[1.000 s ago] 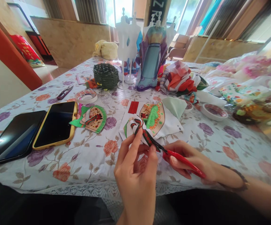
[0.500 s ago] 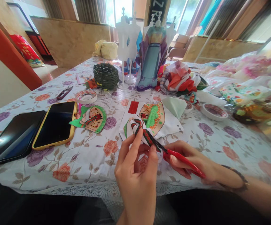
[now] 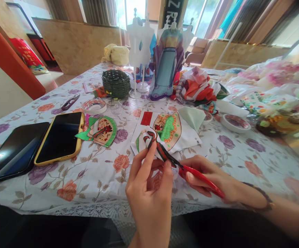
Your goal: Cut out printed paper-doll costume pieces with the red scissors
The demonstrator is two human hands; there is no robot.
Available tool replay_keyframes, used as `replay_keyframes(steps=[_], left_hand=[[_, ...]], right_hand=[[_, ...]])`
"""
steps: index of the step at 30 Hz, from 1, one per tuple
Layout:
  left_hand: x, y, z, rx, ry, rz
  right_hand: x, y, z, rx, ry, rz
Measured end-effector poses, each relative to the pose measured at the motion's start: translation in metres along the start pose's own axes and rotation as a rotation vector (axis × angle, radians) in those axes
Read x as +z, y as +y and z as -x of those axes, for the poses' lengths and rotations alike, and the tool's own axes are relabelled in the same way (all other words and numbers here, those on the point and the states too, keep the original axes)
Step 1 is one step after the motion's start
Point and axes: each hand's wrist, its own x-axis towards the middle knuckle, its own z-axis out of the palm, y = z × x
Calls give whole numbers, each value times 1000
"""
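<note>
Left hand (image 3: 149, 189) pinches a patterned strip (image 3: 161, 150) over the counter (image 3: 95, 182), right hand (image 3: 212, 169) grips scissors (image 3: 203, 180), blades right up against the strip. Printed cloth (image 3: 176, 135) lies just behind, cutout (image 3: 106, 131)'s off to the left, yellow phone (image 3: 61, 136) beside that, basket (image 3: 115, 84) further back.

Both hands are kept bare, left hand (image 3: 149, 193) and right hand (image 3: 203, 177). Fingers slim. One bracelet (image 3: 263, 198) is worn on the right: dark, brown to near-black, narrow, bumpy outline, beaded by the look. A slightly lighter spot can be made out toward its lower end; material can't be resolved, blurred there. Right forearm (image 3: 291, 213) is left uncovered from bracelet to the dim frame edge. Dark clothing (image 3: 224, 227), effectively black, is seen along the bottom, both sides; cut and fabric can't be read, lost in shadow.
</note>
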Motion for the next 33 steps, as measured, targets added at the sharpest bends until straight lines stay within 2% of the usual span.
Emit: replay_keyframes(steps=[15, 25, 33], left_hand=[[0, 4, -4, 29, 31, 7], [-1, 5, -3, 10, 29, 22], [-2, 1, -2, 64, 12, -25]], right_hand=[[0, 4, -1, -62, 22, 10], [-2, 0, 1, 3, -11, 10], [-2, -2, 2, 7, 1, 53]])
